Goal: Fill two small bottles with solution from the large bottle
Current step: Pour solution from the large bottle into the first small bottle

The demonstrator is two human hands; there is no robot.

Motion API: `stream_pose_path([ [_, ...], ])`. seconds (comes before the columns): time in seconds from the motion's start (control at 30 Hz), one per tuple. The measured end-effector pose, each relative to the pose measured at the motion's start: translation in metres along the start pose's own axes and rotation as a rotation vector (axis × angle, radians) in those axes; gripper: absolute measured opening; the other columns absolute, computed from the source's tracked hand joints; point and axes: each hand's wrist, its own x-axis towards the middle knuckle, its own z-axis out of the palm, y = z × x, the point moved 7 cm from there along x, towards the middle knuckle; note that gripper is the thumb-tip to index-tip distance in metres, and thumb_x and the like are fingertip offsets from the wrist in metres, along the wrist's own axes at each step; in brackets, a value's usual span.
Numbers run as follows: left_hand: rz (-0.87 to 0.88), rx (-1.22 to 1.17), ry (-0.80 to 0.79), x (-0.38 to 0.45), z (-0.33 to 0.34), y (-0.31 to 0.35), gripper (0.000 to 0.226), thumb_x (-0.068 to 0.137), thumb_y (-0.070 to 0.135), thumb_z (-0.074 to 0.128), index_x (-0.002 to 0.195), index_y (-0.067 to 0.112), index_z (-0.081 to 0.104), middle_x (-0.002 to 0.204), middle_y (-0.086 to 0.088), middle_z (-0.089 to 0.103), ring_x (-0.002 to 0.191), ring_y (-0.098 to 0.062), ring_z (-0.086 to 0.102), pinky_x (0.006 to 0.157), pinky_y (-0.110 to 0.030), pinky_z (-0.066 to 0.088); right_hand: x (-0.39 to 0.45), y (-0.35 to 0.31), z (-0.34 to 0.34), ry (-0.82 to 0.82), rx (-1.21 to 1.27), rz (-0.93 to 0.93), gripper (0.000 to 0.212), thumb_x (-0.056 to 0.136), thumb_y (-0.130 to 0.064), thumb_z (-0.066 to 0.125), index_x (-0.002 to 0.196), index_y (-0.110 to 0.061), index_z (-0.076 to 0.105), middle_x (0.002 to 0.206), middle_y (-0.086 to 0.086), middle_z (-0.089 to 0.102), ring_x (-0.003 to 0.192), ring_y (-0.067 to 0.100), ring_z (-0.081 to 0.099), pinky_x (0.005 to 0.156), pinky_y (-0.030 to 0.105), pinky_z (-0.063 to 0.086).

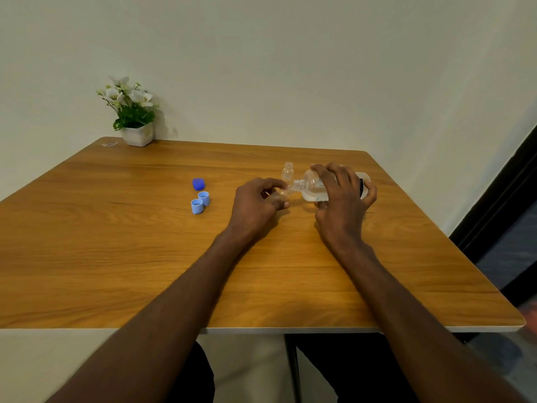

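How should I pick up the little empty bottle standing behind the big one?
Pinch the small bottle around its round body, just below the neck, coming from above and behind. It stands upright and open, and the tilted large bottle blocks the near side.

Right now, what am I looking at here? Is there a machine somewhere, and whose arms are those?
There is no machine: a person wears a camera on the head, looking down at their own arms. The right hand grips a large clear bottle, tipped on its side so its neck meets a small bottle that the left hand pinches. A second small bottle stands open just behind. On the wooden table to the left lie a dark blue cap and two light blue caps. A potted plant sits at the far corner.
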Motion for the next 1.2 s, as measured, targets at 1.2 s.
stream_pose_path([
  [1.2, 0.024, 0.022, 0.017, -0.0004, -0.0015, 0.0025, 0.04, 0.08, 0.019, 0.087, 0.118, 0.026, 0.078, 0.107, 0.004, 0.074, 0.097, -0.01, 0.065, 0.079, -0.019, 0.049, -0.0008, -0.0001, -0.0007, -0.003, 0.015, 0.0, 0.088, 0.071, -0.001, 0.083, 0.146, -0.036, 0.053, 0.146, -0.007, 0.051, 0.144, 0.019, 0.037, 0.118, 0.053, 0.015],
])
